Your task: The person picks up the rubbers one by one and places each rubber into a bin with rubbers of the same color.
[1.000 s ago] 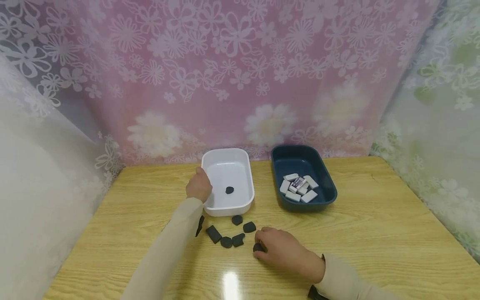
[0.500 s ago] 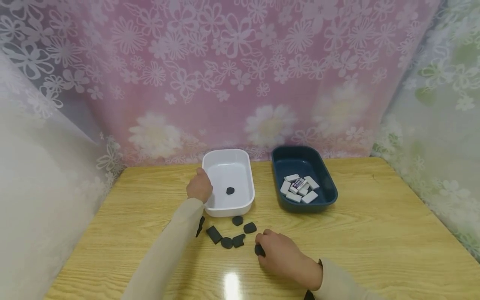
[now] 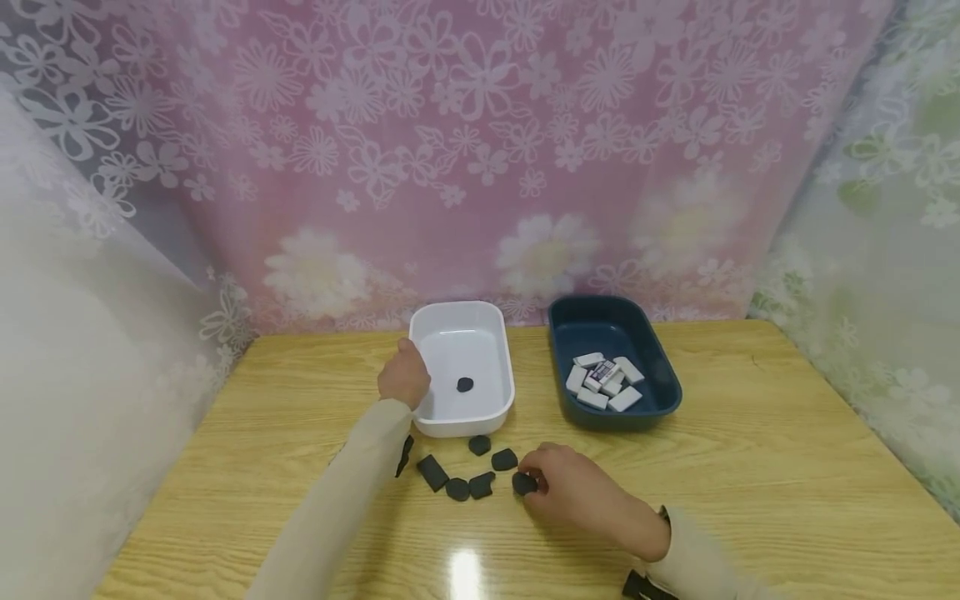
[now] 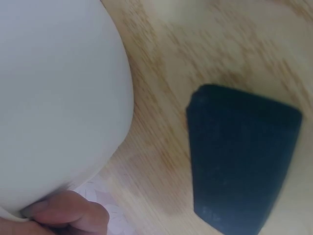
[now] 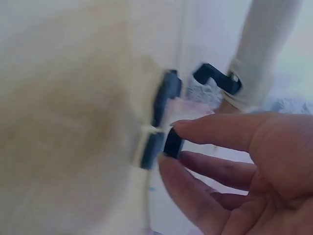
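My right hand (image 3: 576, 492) pinches a small rounded black eraser (image 3: 524, 483) between thumb and fingertips, just above the table. In the right wrist view, the edge of this black eraser (image 5: 173, 143) shows between the fingertips. My left hand (image 3: 405, 375) grips the left rim of a white plastic tub (image 3: 462, 428); in the left wrist view its fingers (image 4: 73, 210) curl at the tub's edge. Inside the tub lies one dark piece (image 3: 465, 384). Several black erasers lie in front of it, including a rectangular one (image 3: 432, 472) and a notched one (image 3: 482, 485).
A dark blue tub (image 3: 663, 392) holding several white erasers (image 3: 592, 399) stands right of the white tub. Both are at the back of the wooden table (image 3: 750, 433), before a pink flowered curtain (image 3: 420, 208). My left forearm (image 3: 330, 500) crosses the table's left part.
My right hand has shifted slightly, and the black eraser in its fingertips now sits a little farther forward. The left hand stays on the white tub's rim. The camera view has drifted slightly.
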Demonstrator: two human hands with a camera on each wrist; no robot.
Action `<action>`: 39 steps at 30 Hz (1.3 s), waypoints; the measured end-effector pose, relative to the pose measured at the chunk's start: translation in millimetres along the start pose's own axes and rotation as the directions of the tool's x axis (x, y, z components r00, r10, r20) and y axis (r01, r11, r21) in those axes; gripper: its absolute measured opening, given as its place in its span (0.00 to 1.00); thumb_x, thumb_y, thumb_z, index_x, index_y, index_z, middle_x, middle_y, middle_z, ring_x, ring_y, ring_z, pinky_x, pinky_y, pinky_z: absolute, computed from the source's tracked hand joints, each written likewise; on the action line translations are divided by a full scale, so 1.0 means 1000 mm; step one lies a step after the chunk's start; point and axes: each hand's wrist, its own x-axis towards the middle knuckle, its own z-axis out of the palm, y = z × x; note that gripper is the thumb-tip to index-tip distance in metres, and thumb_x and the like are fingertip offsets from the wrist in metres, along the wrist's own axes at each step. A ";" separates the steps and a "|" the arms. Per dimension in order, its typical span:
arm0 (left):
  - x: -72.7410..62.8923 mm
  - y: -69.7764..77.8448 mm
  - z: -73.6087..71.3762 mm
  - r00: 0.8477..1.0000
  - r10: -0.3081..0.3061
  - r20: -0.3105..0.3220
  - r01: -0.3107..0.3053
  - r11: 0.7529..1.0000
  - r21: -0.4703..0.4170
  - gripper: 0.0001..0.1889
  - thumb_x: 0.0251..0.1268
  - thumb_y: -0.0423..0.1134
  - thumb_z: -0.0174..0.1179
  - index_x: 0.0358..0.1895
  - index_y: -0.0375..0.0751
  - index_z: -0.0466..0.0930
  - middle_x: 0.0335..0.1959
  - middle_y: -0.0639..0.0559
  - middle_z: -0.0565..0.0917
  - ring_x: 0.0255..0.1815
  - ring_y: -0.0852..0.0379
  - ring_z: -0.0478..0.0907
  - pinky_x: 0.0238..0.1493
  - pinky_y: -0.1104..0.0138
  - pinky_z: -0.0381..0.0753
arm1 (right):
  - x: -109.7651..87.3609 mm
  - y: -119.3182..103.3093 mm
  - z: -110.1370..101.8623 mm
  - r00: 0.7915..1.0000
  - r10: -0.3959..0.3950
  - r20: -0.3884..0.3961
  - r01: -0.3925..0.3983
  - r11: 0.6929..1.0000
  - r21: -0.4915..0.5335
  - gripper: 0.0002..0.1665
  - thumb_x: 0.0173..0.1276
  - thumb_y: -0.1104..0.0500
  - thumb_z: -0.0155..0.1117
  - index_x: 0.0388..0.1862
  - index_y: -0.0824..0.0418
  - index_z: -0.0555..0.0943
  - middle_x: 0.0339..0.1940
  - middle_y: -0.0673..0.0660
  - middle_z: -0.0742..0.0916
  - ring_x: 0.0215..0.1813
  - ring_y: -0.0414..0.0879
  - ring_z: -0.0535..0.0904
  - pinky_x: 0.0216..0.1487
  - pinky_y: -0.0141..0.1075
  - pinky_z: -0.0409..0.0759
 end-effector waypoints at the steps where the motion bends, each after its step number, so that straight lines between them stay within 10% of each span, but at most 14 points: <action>1: 0.000 0.000 -0.001 1.000 -0.001 -0.002 0.001 1.000 0.002 0.22 0.68 0.33 0.51 0.60 0.27 0.58 0.28 0.39 0.79 0.28 0.46 0.81 0.31 0.56 0.81 | 0.003 -0.001 -0.004 1.000 -0.008 -0.018 0.009 1.000 0.005 0.12 0.56 0.65 0.70 0.41 0.64 0.83 0.31 0.49 0.79 0.31 0.41 0.73 0.33 0.35 0.75; 15: 0.001 0.001 -0.002 1.000 -0.005 -0.022 0.006 1.000 0.025 0.21 0.66 0.33 0.55 0.57 0.27 0.60 0.28 0.39 0.79 0.28 0.45 0.82 0.29 0.55 0.81 | 0.066 0.006 -0.036 0.959 -0.081 -0.270 0.138 0.970 0.200 0.15 0.59 0.64 0.71 0.46 0.62 0.82 0.41 0.53 0.84 0.41 0.44 0.80 0.43 0.33 0.80; 27: 0.001 0.000 0.004 0.999 -0.022 -0.039 0.022 1.000 0.018 0.22 0.67 0.34 0.55 0.59 0.28 0.61 0.28 0.40 0.79 0.29 0.45 0.81 0.31 0.55 0.81 | 0.131 0.014 -0.017 0.981 -0.141 -0.136 0.149 0.987 0.052 0.12 0.58 0.64 0.72 0.41 0.62 0.82 0.36 0.52 0.85 0.38 0.42 0.80 0.42 0.36 0.78; 39: 0.004 -0.001 0.003 0.998 -0.018 -0.063 0.019 1.000 0.021 0.18 0.65 0.33 0.55 0.54 0.30 0.63 0.32 0.38 0.81 0.33 0.43 0.82 0.31 0.54 0.81 | 0.153 0.015 -0.001 0.985 -0.157 -0.073 0.154 0.987 -0.047 0.06 0.58 0.65 0.71 0.31 0.59 0.81 0.29 0.49 0.82 0.32 0.40 0.76 0.38 0.35 0.76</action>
